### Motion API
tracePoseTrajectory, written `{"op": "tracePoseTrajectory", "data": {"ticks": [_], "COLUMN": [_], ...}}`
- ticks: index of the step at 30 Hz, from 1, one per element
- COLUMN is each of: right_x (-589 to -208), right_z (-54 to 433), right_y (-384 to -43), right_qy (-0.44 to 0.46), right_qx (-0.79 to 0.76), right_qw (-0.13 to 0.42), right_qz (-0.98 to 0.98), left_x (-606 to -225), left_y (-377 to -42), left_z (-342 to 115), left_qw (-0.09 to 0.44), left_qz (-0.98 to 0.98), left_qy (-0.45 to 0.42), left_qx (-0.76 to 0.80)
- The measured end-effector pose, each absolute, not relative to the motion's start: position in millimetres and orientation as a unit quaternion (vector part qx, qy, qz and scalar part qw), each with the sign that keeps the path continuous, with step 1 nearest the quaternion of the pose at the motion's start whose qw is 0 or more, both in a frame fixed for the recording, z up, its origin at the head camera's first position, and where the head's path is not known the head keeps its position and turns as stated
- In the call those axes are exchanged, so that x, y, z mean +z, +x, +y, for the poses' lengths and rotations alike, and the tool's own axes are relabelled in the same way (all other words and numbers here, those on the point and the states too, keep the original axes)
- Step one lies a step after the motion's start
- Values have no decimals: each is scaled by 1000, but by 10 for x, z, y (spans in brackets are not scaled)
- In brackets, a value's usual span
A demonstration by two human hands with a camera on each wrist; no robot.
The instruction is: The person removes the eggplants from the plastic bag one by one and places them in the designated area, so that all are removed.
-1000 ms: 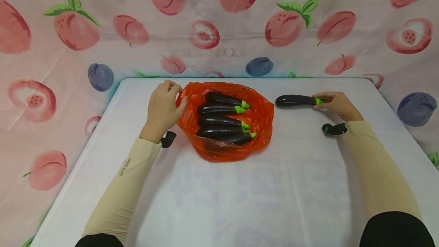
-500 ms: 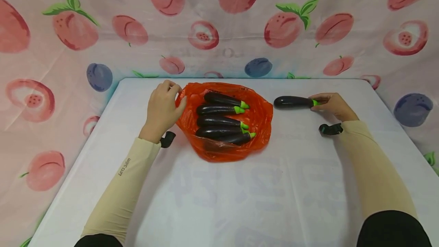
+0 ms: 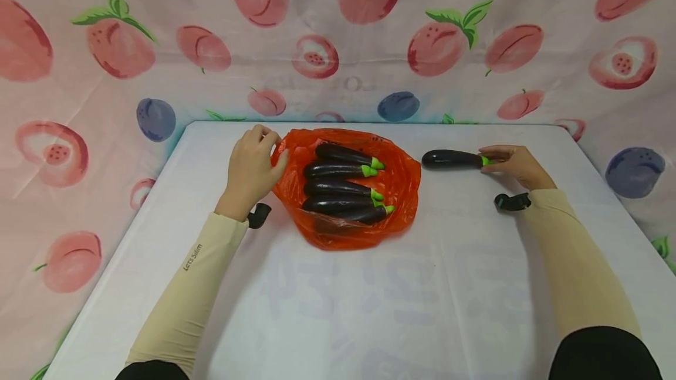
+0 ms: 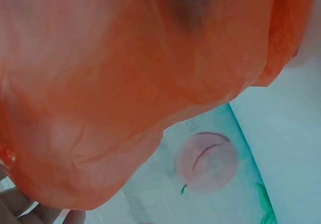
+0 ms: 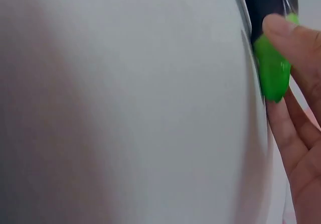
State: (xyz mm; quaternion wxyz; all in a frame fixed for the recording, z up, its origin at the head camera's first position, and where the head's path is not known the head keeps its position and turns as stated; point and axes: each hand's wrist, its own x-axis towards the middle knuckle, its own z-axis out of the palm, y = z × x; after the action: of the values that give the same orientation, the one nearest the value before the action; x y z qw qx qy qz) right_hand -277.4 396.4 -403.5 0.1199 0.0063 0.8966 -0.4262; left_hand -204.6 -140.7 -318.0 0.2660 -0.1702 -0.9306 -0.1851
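In the head view, an orange-red plastic bag lies spread with its mouth open, several dark eggplants with green stem ends inside it. At the bag's left rim, my left hand holds the plastic between thumb and fingers; the bag fills much of the left wrist view and hides most of that hand. Right of the bag, a single eggplant lies sideways, its rounded end close to the bag's edge. My right hand pinches its green stem end, thumb on the near side.
A white-covered table carries everything. Behind it hangs a fruit-printed cloth, which also runs down the left side. Small black wrist devices sit at both cuffs.
The head view has shifted slightly. Both hands, the bag and the eggplants stay nearly where they were, with the same holds.
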Motion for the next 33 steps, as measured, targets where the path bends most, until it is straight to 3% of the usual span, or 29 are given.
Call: {"op": "tracePoseTrajectory", "data": {"ticks": [16, 33], "right_x": [-4032, -3843], "right_z": [4079, 4162], "right_y": [-2746, -2710], "right_qy": [14, -59], "right_qx": [-496, -518], "right_qw": [130, 98], "right_qz": [858, 848], "left_x": [-3200, -3211], "left_y": [-2056, -2045], "left_z": [-1422, -1428], "left_qw": [270, 266], "left_qz": [-928, -930], "left_qy": [-172, -167], "left_qx": [-190, -193]}}
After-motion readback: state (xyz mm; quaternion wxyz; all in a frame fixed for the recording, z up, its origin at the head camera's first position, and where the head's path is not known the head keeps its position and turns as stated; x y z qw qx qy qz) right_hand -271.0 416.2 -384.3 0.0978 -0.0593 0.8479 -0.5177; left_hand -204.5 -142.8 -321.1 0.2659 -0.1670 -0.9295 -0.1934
